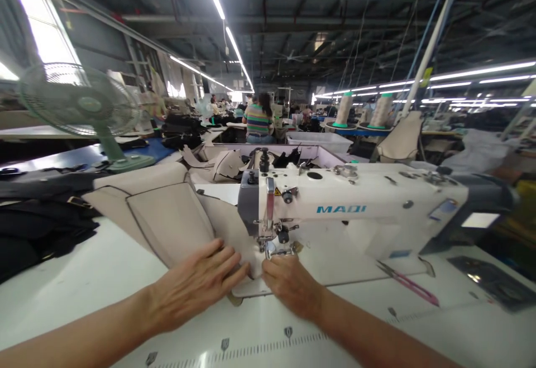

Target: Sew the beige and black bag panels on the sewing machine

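My left hand (196, 283) lies flat, fingers apart, on a beige padded fabric panel (171, 217) that spreads left across the white table. My right hand (291, 284) rests with curled fingers on the panel's edge just in front of the presser foot (270, 248) of a white sewing machine (360, 203) marked MAQI. The fabric runs under the needle between both hands. Whether the right fingers pinch the fabric is hard to tell.
Pink-handled snips (408, 284) lie on the table right of the machine. Dark fabric (37, 217) is piled at the left, with a green fan (84, 105) behind it. More beige pieces (221, 164) lie in a bin behind the machine. Thread cones (344, 110) and a seated person (258, 122) are farther back.
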`<action>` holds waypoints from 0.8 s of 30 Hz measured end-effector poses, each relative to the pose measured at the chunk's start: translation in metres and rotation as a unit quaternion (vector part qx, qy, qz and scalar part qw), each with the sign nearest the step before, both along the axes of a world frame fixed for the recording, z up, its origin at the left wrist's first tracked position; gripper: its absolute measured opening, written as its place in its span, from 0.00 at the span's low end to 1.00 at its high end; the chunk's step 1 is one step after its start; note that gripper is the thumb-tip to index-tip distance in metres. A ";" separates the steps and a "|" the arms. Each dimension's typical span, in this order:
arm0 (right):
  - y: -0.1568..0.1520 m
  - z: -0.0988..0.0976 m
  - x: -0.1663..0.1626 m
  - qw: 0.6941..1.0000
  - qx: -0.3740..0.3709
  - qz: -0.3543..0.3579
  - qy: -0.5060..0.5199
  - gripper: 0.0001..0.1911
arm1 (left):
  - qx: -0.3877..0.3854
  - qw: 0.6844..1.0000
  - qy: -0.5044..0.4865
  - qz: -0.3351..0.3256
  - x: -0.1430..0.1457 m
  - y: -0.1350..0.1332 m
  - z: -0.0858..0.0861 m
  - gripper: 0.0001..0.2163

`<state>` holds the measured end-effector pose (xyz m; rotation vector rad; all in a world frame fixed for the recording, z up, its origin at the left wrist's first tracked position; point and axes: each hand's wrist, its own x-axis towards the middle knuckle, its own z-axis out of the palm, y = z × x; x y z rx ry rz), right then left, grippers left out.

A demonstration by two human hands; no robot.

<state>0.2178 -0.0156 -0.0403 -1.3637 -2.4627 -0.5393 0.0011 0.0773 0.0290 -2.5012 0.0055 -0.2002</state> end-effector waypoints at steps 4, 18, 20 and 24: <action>-0.012 0.001 -0.005 0.999 -0.008 -0.030 0.005 0.06 | -0.024 0.998 -0.050 -0.037 0.003 -0.007 -0.013 0.13; -0.013 -0.019 -0.005 0.993 0.080 -0.066 0.050 0.12 | -0.041 0.994 -0.099 -0.027 0.013 0.001 -0.038 0.08; -0.010 -0.016 -0.005 0.992 0.093 -0.065 0.057 0.14 | -0.039 0.994 -0.096 -0.023 0.015 0.005 -0.038 0.09; -0.005 -0.014 -0.006 0.990 0.102 -0.077 0.064 0.16 | -0.044 0.996 -0.082 -0.018 0.019 0.014 -0.038 0.10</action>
